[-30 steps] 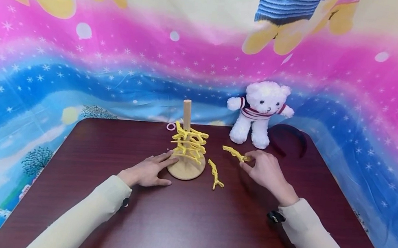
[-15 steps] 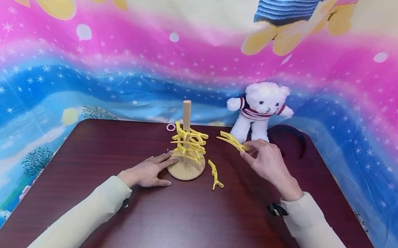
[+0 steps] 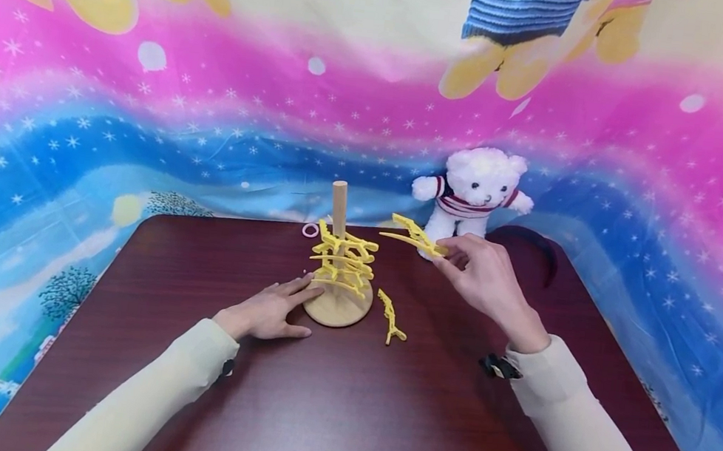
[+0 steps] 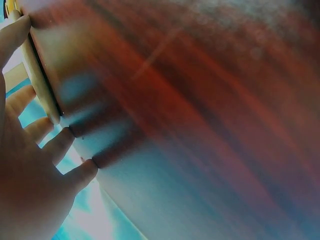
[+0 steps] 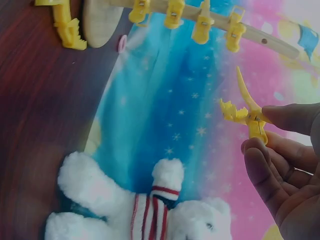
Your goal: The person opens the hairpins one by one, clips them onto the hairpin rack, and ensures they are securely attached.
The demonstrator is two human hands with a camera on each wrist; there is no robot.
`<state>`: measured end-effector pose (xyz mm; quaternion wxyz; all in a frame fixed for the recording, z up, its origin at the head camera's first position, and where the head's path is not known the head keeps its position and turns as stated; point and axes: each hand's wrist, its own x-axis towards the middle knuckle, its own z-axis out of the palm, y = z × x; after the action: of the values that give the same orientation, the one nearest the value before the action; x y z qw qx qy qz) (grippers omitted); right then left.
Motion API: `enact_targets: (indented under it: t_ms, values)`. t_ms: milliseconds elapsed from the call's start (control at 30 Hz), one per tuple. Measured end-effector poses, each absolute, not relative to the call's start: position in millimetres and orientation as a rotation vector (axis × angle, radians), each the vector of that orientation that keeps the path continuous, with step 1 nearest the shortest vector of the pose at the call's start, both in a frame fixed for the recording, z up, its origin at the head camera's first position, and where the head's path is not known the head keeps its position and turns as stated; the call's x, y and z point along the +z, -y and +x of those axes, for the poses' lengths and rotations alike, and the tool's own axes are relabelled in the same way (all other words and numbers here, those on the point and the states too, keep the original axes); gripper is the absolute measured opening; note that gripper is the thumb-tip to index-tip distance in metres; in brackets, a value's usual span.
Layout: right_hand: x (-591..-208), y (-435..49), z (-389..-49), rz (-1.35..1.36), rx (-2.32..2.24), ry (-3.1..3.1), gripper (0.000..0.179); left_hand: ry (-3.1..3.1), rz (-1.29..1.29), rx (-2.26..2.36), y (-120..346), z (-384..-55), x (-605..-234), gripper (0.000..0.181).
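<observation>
My right hand (image 3: 482, 280) pinches the tail of a yellow hair clip (image 3: 413, 239) between thumb and fingers, above the table. In the right wrist view that hair clip (image 5: 255, 120) has its toothed arm and smooth arm spread apart. To its left stands an upright wooden post (image 3: 338, 212) on a round base (image 3: 336, 314). Several yellow hair clips (image 3: 346, 259) are clamped across the post, one above another. My left hand (image 3: 267, 311) lies on the table with its fingers extended, the fingertips at the base's left edge. Another yellow hair clip (image 3: 390, 316) lies loose right of the base.
A white teddy bear (image 3: 476, 186) in a striped shirt stands at the back right. Behind it to the right lies a dark headband (image 3: 548, 258). A small pink ring (image 3: 310, 231) is behind the post. Printed cloth (image 3: 247, 116) hangs around the dark table (image 3: 340, 416).
My right hand has lifted the hair clip off the table and carried it up and slightly left. The clip's arms have spread open. My left hand stays in place.
</observation>
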<state>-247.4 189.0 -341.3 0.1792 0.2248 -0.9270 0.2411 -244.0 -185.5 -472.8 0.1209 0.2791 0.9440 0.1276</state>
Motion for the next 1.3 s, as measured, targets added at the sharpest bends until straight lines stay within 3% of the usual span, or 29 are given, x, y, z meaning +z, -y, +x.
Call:
enact_targets:
  t_ms: [1300]
  values:
    - [-326, -108, -265, 0.937, 0.750, 2.578, 0.023, -2.750, 0.806, 0.368, 185, -242, -471, 0.084]
